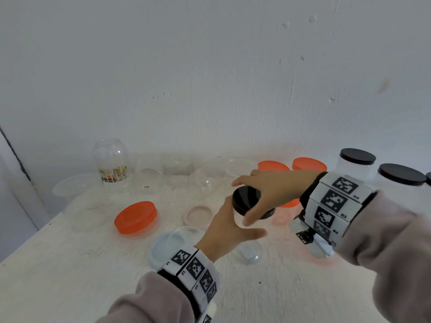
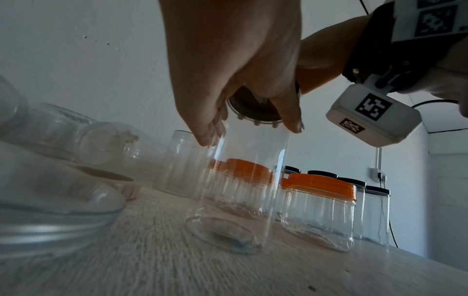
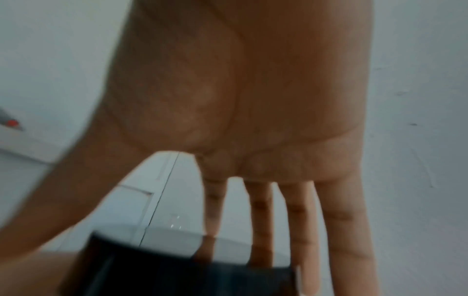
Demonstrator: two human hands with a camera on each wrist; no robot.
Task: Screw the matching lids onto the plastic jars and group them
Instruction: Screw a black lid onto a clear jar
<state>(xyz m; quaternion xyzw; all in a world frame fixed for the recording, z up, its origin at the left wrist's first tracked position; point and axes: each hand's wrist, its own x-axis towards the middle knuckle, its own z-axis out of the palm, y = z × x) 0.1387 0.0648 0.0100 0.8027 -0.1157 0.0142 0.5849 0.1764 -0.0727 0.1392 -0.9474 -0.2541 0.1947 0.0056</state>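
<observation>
Now the left hand (image 1: 224,229) grips one tall clear plastic jar (image 2: 243,190) under its round black lid (image 1: 245,198). The right hand (image 1: 275,190) spreads straight fingers over the lid, grip unclear. Beyond it stand three orange-lidded jars (image 2: 321,210) and four black-lidded jars (image 2: 377,216).

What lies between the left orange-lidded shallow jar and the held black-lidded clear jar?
A pale pink round plastic lid, lying flat on the white table, left of the black-lidded clear jar; the head view shows it.
</observation>
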